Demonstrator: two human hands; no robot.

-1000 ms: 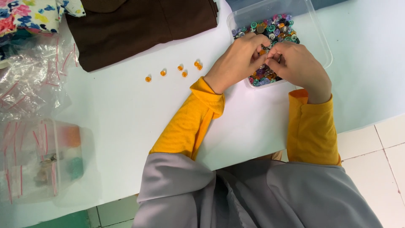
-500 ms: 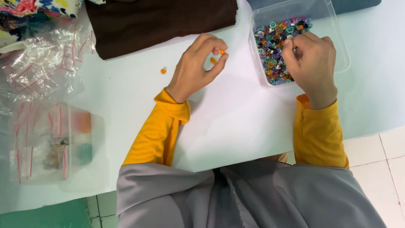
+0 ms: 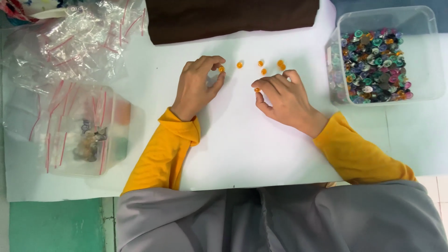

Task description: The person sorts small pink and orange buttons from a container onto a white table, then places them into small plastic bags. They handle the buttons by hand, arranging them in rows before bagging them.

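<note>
— Orange beads first: where do we have them?

— Our left hand [image 3: 196, 86] pinches one orange bead [image 3: 221, 69] between thumb and forefinger, fingers curled narrow around it, the heel of the hand resting on the white table sheet [image 3: 242, 140]. Our right hand [image 3: 282, 100] grips a second orange bead [image 3: 257, 89] at its fingertips, the other fingers folded in close.

— And the loose ones?

— We see four loose orange beads [image 3: 261, 63] lying on the sheet between our two hands and a little beyond the fingertips, none of them touching a hand.

— What sits past our right hand?

— We have a clear plastic tub [image 3: 434, 56] out beyond that hand, well apart from it, with a heap of mixed coloured beads [image 3: 373, 65] gathered in the side nearer to us.

— On the other side?

— Outward from our left hand lies a clear lidded box [image 3: 70, 154] with small zip bags over it; something brownish shows inside, too blurred for us to name. Beyond that a pile of small zip bags [image 3: 79, 42] with red strips. Straight ahead of both hands a dark brown cloth [image 3: 233, 18] lies folded. Our yellow sleeves [image 3: 163, 149] reach to the wrists
</note>
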